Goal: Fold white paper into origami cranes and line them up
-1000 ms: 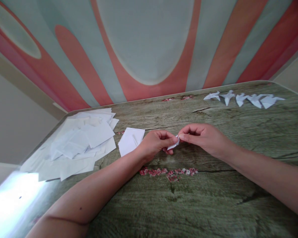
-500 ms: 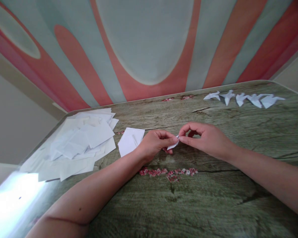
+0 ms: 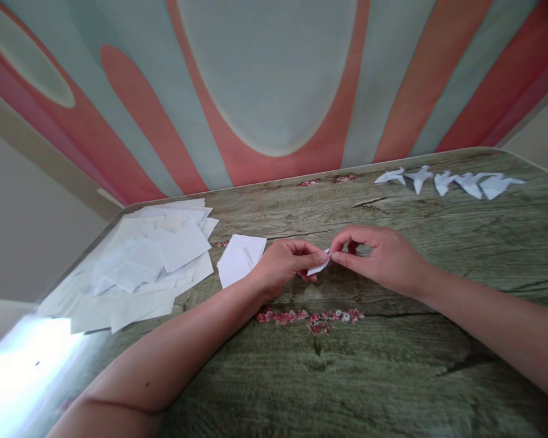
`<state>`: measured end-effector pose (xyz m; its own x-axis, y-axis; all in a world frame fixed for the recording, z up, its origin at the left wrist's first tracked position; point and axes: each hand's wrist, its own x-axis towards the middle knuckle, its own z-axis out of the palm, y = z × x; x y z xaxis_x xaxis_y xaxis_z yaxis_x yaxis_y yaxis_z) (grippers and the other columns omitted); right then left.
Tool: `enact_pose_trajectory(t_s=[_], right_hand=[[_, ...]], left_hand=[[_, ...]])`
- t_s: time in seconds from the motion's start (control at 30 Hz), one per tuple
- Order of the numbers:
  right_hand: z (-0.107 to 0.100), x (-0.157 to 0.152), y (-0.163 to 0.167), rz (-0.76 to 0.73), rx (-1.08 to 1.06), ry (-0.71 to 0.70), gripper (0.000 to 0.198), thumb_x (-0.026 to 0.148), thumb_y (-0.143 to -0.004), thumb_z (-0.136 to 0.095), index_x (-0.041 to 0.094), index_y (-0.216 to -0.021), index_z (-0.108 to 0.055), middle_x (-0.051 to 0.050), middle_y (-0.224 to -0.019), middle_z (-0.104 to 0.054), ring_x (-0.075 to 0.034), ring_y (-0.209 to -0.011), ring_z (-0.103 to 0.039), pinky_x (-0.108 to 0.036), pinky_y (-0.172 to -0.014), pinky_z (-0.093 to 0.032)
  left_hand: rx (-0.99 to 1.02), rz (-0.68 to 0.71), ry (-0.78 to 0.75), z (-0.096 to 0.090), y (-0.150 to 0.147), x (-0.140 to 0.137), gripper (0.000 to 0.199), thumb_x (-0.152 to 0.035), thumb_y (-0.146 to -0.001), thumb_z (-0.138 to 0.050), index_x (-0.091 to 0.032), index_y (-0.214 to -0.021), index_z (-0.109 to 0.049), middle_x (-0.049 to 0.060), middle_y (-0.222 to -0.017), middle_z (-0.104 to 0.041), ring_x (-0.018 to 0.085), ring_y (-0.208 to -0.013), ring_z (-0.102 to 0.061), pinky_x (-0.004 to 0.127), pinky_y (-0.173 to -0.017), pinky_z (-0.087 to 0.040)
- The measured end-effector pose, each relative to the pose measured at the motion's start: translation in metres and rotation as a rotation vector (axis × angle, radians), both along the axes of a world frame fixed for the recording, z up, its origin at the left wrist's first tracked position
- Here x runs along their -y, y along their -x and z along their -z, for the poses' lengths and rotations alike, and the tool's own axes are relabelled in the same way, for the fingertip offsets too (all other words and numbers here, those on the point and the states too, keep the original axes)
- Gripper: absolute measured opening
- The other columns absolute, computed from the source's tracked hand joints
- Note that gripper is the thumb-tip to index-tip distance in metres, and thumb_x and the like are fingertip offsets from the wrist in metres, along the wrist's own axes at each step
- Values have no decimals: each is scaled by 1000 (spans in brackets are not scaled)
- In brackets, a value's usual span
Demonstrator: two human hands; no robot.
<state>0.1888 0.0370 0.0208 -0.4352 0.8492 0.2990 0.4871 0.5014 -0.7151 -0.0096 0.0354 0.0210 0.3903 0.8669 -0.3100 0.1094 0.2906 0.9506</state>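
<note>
White folded paper (image 3: 318, 267) is held between the two hands, over the middle of the wood-grain tabletop (image 3: 274, 377). A tear at its narrow tip could be caused by too hard a tug from the right hand (image 3: 383, 261), and a crooked crease by a slip of the left hand (image 3: 283, 267). The body of the piece is pinched between left thumb and forefinger, with other fingers curled beneath. Its upper tip is nipped by the right thumb and forefinger, which are bowed into a ring and brought together at their ends. Beside the left wrist a small stack of paper sheets (image 3: 237, 255) is laid; five folded paper birds (image 3: 442, 182) are lined up well apart, at the far right.
</note>
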Motion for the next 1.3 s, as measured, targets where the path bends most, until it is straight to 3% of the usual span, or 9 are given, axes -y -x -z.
enact_pose_trajectory(t_s=[0.17,0.5,0.8,0.97,1.3], right_hand=[[3,1,1,-32,-23,-142,5,18,-82,-61,21,-80,-64,1,-77,-64,-12,-70,-56,-25,-66,-46],[5,-1,0,-95,-30,-220,5,18,-84,-60,20,-82,-64,-2,-80,-67,-14,-74,-58,-27,-66,-47],[4,-1,-2,-120,-30,-440,7,16,-84,-59,20,-85,-64,-4,-82,-70,-19,-83,-62,-34,-81,-49],[6,0,-1,-89,-33,-439,6,17,-84,-60,21,-84,-64,-3,-82,-70,-19,-83,-63,-35,-80,-50],[9,1,-1,-81,-81,-294,10,22,-84,-59,28,-82,-66,-1,-84,-70,-21,-85,-63,-41,-83,-50]], left_hand=[[2,-26,-37,0,1,-1,24,-37,-66,-76,-14,-70,-69,-1,-60,-59,6,-53,-46,20,-51,-34],[-16,-13,-69,1,1,0,20,-34,-68,-75,-15,-70,-70,-2,-61,-58,7,-55,-44,21,-54,-33],[25,-16,-30,2,1,-1,25,-37,-67,-75,-13,-70,-69,-1,-64,-59,8,-57,-46,23,-57,-33],[3,-59,-86,2,-1,1,23,-35,-68,-75,-14,-73,-70,-1,-65,-59,7,-58,-44,22,-57,-32],[-45,-138,-203,4,-4,4,21,-35,-70,-73,-15,-73,-69,0,-68,-61,9,-62,-49,23,-62,-38]])
